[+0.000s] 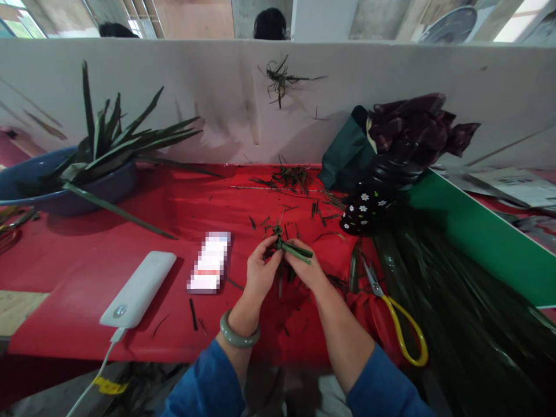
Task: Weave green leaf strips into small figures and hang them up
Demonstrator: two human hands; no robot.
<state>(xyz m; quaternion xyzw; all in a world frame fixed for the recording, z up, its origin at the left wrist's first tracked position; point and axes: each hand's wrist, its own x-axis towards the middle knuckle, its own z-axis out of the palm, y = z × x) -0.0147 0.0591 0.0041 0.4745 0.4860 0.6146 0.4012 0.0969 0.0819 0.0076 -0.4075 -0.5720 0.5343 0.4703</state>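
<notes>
Both of my hands meet over the red tabletop (165, 341), around a small bundle of green leaf strips (297, 251). My left hand (262, 269), with a grey-green bangle on its wrist, pinches the bundle from the left. From the right, my right hand (306, 269) grips the same strips, and their cut ends stick out over its fingers. A knotted or woven part shows at the top between the fingertips; its exact shape is too small to tell. Leaf scraps (295, 178) lie on the cloth beyond my hands.
Yellow-handled scissors (403, 330) and long dark leaves (456, 313) lie at right, beside a green board (490, 231). A phone (209, 262) and white power bank (138, 289) with cable lie left. Behind them stands a blue basin (108, 188) of leaves. A white partition (208, 75) runs across the back.
</notes>
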